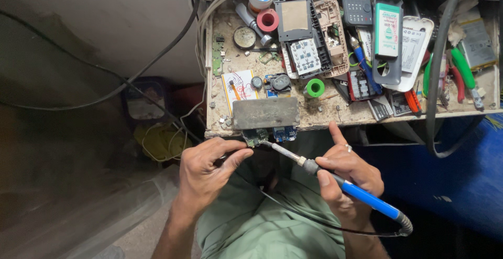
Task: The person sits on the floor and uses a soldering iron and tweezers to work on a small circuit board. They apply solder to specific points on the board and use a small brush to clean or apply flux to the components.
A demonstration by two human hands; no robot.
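Observation:
My right hand (343, 177) grips a soldering iron (361, 195) with a blue handle; its metal tip reaches left to a small green circuit board (255, 137) at the bench's front edge. My left hand (209, 172) is pinched on something thin and dark beside that board, thumb and fingers closed; what it holds is mostly hidden. A grey metal block (266, 112) lies on top of the board, with a blue circuit board (284, 132) poking out under it. The iron's cord loops across my lap.
The small workbench (325, 118) is crowded with phone shells, keypads, a battery, tape rolls (268, 20), a green ring (314, 88), pliers and screwdrivers (463, 73). Thick black cables (437, 81) hang at right. Wires trail down the left side.

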